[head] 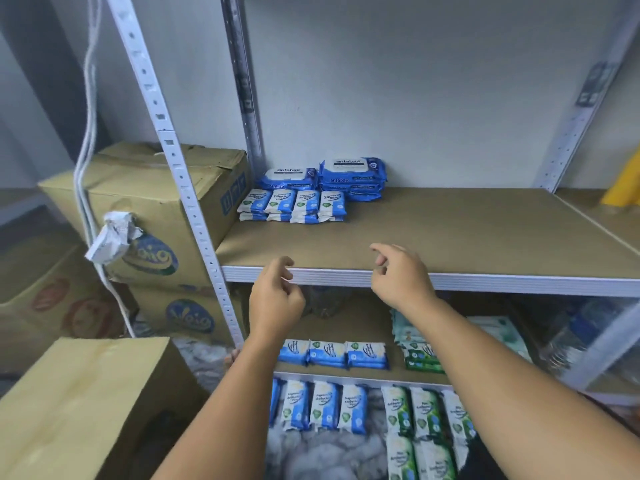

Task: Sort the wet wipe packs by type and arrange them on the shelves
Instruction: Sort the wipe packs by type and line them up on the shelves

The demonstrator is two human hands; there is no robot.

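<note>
**Both hands empty by the top shelf**

The row of small blue packs (292, 206) lies at the back left of the top shelf (450, 230), four side by side, with more under them. Just behind them are the big blue packs (353, 174) in two piles, and the right pile is taller. The left hand (275, 299) and the right hand (401, 275) hang in front of the shelf's front edge, well apart from those packs. Each grip is loose, with fingers softly bent, and holds nothing.

On the lower shelf (363, 327), under the arms, three blue packs (332, 355) lie in a row. Some green packs (420, 358) are piled to their right. The left arm hides part of that shelf. Lower still, more blue packs (322, 405) and more green packs (426, 414) lie on a grey fluffy cloth (329, 455).

Left of the shelf stand brown boxes (138, 188), with a white cord (86, 133) hanging in front of them. Another box (79, 403) is close by at the lower left. On the right, something yellow (623, 188) is cut off by the edge. Some see-through bottles (581, 327) there are too blurry to make out well.
</note>
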